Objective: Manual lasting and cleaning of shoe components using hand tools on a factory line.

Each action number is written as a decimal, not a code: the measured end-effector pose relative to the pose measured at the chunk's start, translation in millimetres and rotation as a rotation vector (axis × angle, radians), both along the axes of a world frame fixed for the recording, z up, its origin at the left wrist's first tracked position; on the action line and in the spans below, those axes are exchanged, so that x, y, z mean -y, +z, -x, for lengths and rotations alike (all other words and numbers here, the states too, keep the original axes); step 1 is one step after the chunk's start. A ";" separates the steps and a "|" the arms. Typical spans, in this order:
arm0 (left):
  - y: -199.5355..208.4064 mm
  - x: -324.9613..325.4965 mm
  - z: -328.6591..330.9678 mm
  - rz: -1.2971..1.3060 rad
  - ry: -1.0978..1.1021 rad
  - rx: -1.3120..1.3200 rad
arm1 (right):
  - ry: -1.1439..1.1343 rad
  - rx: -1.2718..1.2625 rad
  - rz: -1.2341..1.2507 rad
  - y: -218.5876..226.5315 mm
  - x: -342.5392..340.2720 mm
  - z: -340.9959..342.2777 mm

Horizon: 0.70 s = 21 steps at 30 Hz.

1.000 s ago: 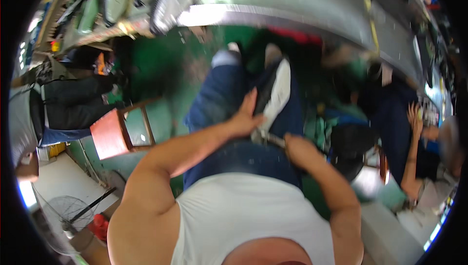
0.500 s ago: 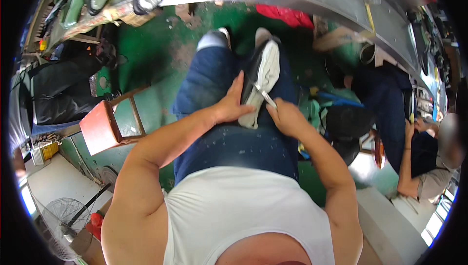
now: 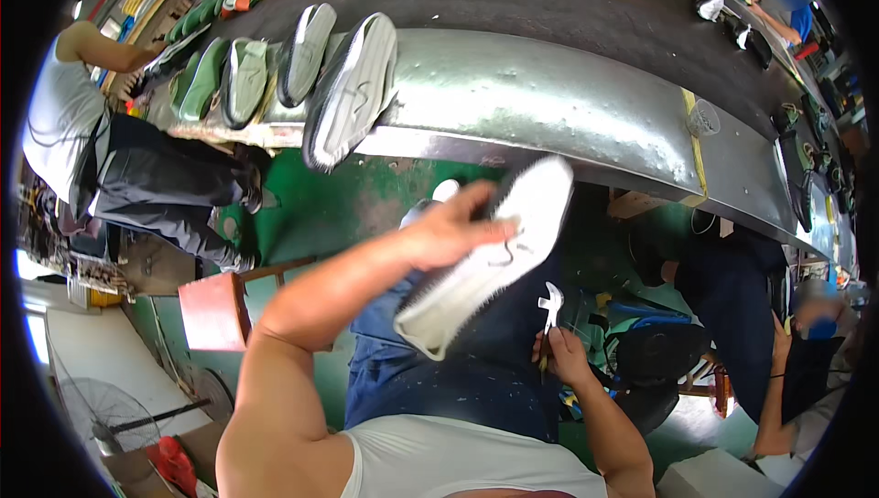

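Note:
My left hand [image 3: 458,228] grips a shoe [image 3: 531,210] by its side, fingers on its dark edge and thumb over its pale underside. The shoe is tilted above my thighs, its far end close to the bench edge, and slightly blurred. A dark squiggle shows on its pale face. Lower and to the right, my right hand [image 3: 565,356] is closed round the handle of metal lasting pincers [image 3: 550,304], their curved head pointing up, apart from the shoe. On the bench at the left, several similar shoes [image 3: 352,86] lie with their undersides up.
A metal-edged workbench [image 3: 549,86] runs across in front of me, with more shoes along its far side. A red stool [image 3: 213,313] stands at my left, near a person in dark trousers [image 3: 165,182]. Another person [image 3: 732,297] sits at my right. A fan [image 3: 110,425] is behind left.
My left hand has lifted the shoe off my lap toward the bench. The pincers have come away from the shoe, down and to the right. The view has tilted up, showing more bench.

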<state>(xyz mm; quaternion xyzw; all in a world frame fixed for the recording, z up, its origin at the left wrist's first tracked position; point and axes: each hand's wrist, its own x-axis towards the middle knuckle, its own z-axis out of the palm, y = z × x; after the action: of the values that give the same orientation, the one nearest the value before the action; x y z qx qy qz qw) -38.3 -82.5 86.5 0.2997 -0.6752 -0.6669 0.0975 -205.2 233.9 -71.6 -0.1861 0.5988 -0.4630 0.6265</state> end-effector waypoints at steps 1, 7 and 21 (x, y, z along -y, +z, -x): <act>16.7 28.4 9.7 0.128 -0.005 -0.061 | -0.010 0.003 0.006 0.0 3.1 0.9; 170.4 173.9 172.9 1.324 -0.106 0.391 | -0.018 0.218 -0.056 -2.1 21.3 19.2; 79.7 331.9 175.9 1.475 -0.059 0.610 | -0.004 0.297 -0.194 12.3 33.0 35.3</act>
<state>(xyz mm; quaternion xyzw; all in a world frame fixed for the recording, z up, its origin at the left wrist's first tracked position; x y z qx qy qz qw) -214.2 -414.4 166.2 0.3091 -0.9469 0.0609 0.0637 -240.4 200.9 -59.3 -0.0529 0.5419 -0.4267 0.7221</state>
